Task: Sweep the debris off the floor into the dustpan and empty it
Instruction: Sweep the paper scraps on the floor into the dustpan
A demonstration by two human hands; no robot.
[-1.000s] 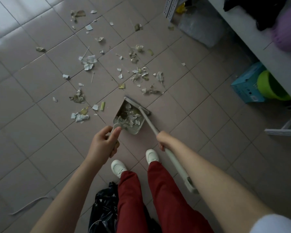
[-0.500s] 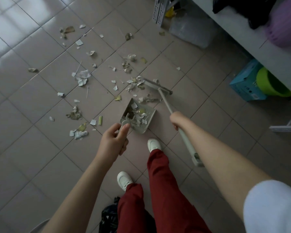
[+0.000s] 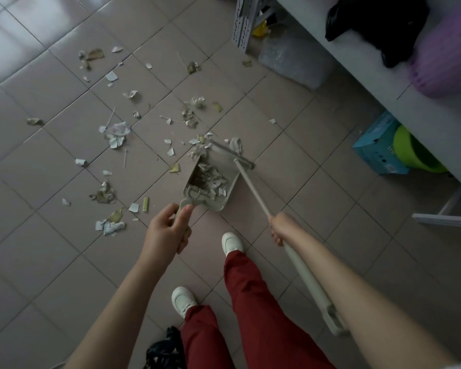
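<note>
Nearest: black plastic bag [image 3: 165, 347] on the floor by the person's feet; red trousers [image 3: 250, 302]; two white shoes, one back [image 3: 183, 299], one forward [image 3: 232, 242]. Left hand [image 3: 168, 230]: fingers and thumb curled round the dustpan's short handle, thumb laid on top. Right hand [image 3: 282, 227]: fist closed round the broom pole [image 3: 253, 193], where the thin beige shaft meets a thicker white grip. Dustpan [image 3: 210, 182]: grey-beige plastic, a row of comb teeth along its rear edge, resting on the tiled floor [image 3: 51, 249] just ahead of the forward shoe, mouth turned away from the person, partly filled with torn white and olive scraps. Broom head [image 3: 232, 154]: narrow, flat, lying across the pan's far lip. Debris [image 3: 115, 134]: paper bits, crumpled wrappers and thin sticks, scattered over the tiles left of and beyond the pan. Far right: blue box [image 3: 375, 147] beside a green bucket [image 3: 413, 153] under a white bench [image 3: 383, 83]; clear plastic bag [image 3: 290, 62] beyond.
</note>
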